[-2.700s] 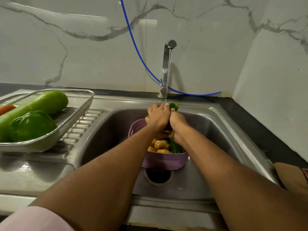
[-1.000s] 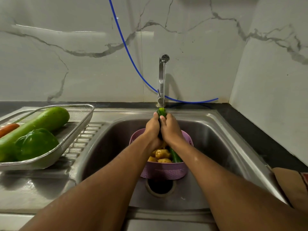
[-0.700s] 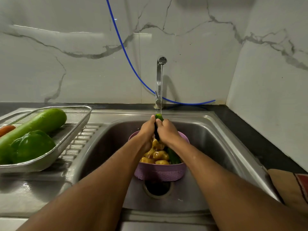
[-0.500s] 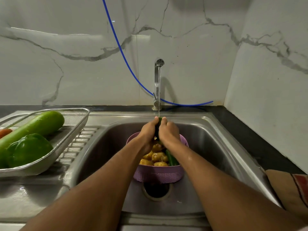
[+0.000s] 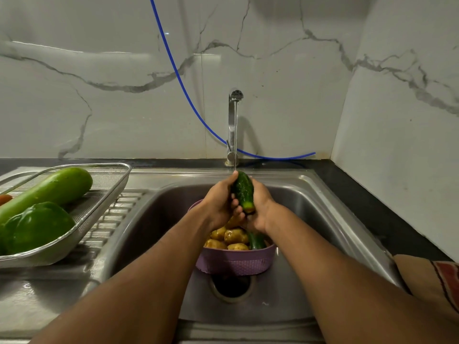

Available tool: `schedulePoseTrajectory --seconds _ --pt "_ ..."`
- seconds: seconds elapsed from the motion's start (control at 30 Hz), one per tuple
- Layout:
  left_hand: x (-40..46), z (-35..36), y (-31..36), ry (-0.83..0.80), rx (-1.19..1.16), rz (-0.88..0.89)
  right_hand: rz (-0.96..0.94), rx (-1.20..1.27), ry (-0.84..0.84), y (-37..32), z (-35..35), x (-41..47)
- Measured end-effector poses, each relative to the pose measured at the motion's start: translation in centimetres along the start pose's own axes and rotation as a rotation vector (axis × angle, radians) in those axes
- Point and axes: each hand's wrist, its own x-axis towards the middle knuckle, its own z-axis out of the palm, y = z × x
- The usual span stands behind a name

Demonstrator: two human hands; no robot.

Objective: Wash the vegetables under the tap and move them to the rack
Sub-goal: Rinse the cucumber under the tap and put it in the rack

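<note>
Two hands (image 5: 218, 202) (image 5: 260, 207) around cucumber (image 5: 243, 191).

sink (image 5: 323, 194): brushed steel, kinda shiny | rack (image 5: 109, 194): fine metal mesh | basket (image 5: 236, 263): matt purple woven-look plastic | cucumber (image 5: 243, 189): bumpy, wet gloss | wall (image 5: 124, 108): polished marble-look

At the frame's centre we see the cucumber (image 5: 243, 191) between the left hand (image 5: 218, 207) and right hand (image 5: 260, 209), under the tap (image 5: 232, 125) and above the basket (image 5: 236, 263) of potatoes (image 5: 233, 237) in the sink (image 5: 323, 219). At left, the rack (image 5: 104, 207) on the drainboard (image 5: 49, 289) holds a gourd (image 5: 49, 189) behind a pepper (image 5: 37, 227).
</note>
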Motion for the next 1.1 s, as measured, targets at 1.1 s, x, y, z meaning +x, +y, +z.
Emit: schedulePoseTrajectory --seconds 1.1 --pt "0.5 -0.1 -0.4 0.061 -0.024 0.232 -0.204 -0.39 0.466 0.0 -0.5 2.2"
